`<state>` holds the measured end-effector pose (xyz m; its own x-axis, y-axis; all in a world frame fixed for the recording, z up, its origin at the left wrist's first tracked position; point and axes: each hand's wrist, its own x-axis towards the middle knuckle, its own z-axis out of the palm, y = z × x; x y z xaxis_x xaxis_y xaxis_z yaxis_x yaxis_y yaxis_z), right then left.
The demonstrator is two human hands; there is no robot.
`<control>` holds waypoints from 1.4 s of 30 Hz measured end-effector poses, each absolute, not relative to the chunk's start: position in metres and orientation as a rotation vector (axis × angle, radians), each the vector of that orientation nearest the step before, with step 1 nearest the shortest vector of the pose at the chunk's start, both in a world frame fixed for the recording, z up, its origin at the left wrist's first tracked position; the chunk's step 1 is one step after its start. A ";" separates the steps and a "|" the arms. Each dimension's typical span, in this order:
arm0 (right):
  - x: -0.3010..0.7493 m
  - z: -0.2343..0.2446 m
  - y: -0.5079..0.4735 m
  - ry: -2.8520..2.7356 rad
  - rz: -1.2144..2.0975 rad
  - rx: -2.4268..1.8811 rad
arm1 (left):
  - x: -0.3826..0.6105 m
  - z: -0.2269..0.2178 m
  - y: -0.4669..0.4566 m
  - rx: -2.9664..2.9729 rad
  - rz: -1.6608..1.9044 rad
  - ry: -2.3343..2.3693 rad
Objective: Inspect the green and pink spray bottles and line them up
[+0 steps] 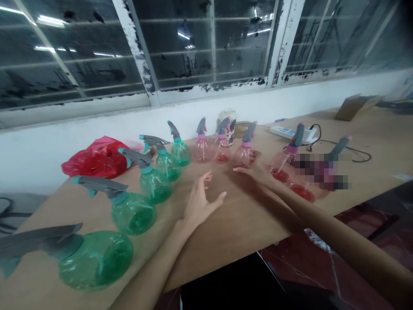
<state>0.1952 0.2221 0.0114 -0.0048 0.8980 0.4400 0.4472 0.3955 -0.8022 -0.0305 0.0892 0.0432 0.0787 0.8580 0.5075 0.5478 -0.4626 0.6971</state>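
A curved row of spray bottles stands on a wooden table. Several green ones with grey triggers run along the left; the nearest green bottle is at bottom left. Several pink ones continue to the right. My left hand hovers open over the table's middle, fingers stretched out, holding nothing. My right hand reaches toward a pink bottle, fingers extended beside its base; whether it touches is unclear. Another pink bottle stands just right of that hand.
A red plastic bag lies at the back left by the wall. A white power strip with a black cable sits at the back right, a cardboard piece beyond it. A small patterned container stands behind the pink bottles.
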 end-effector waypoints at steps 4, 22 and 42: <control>0.190 0.012 0.247 -1.630 0.510 -1.313 | -0.032 0.038 0.093 2.101 1.311 1.416; 0.223 0.062 0.158 -1.726 -0.234 -1.280 | -0.028 0.034 0.094 2.048 1.192 1.497; 0.277 0.176 0.203 -1.780 -0.125 -2.280 | -0.027 0.036 0.094 2.047 1.206 1.517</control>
<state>0.2771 0.2034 0.1756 0.2520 0.9431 0.2168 0.9642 -0.2255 -0.1397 -0.0268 0.0942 0.0361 0.0793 0.8972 0.4344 0.6255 -0.3841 0.6791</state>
